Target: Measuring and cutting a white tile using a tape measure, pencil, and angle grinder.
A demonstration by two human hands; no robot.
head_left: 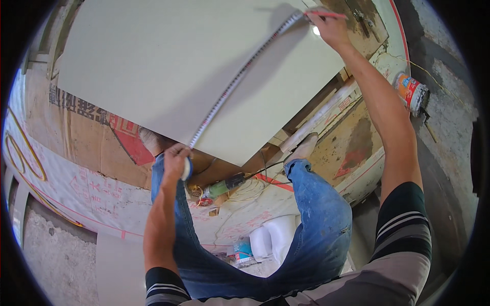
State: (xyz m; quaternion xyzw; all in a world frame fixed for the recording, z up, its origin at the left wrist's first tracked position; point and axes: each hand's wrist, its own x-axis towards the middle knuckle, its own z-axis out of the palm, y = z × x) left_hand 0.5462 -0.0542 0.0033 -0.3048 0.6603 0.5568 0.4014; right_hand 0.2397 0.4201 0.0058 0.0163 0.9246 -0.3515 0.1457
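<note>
A large pale rectangular board [153,56] lies in front of me, with a silver tape measure blade [240,76] drawn diagonally across it. My left hand [175,160] is closed on the tape measure's case [186,167] at the board's near edge. At the far right edge, my right hand [326,28] holds a red pencil [332,15] beside the tape's far end; my fingers partly hide that end.
Cardboard [92,132] lies under the board. A green angle grinder [217,189] with cords sits between my legs, near white bags [273,237] and a blue container [242,250]. A bucket [411,92] lies at right; yellow cable [23,153] at left.
</note>
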